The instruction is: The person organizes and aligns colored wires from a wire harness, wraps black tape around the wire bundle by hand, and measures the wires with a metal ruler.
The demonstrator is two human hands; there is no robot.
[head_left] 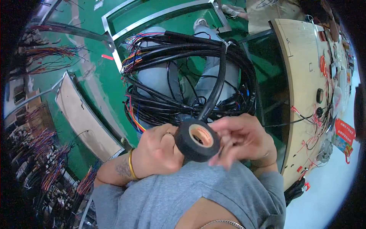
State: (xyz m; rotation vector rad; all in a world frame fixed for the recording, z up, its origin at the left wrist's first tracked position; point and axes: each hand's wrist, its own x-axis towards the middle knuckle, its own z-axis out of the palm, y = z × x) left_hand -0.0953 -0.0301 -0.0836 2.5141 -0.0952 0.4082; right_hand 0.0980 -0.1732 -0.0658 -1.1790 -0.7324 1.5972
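A roll of black tape (pixel 183 143) with a pale cardboard core is in front of my chest, between my two hands. My left hand (pixel 160 149) is closed in a fist against the roll's left side; what lies inside its fingers is hidden. On the other side, my right hand (pixel 246 139) has bent fingers close to the roll's right edge, partly smeared by motion. A thick black cable (pixel 218 86) runs down to behind the roll, where its end is out of sight. It belongs to a coiled bundle of black wire harness (pixel 183 49) lying across my lap, with coloured wire ends at the left.
At the right stands a pale wooden table (pixel 291 76) with wires, red pieces and a small black roll (pixel 320 95). Many wire bundles (pixel 49 168) hang at the left beside a low board (pixel 84 114). A metal frame (pixel 160 17) lies ahead on the green floor.
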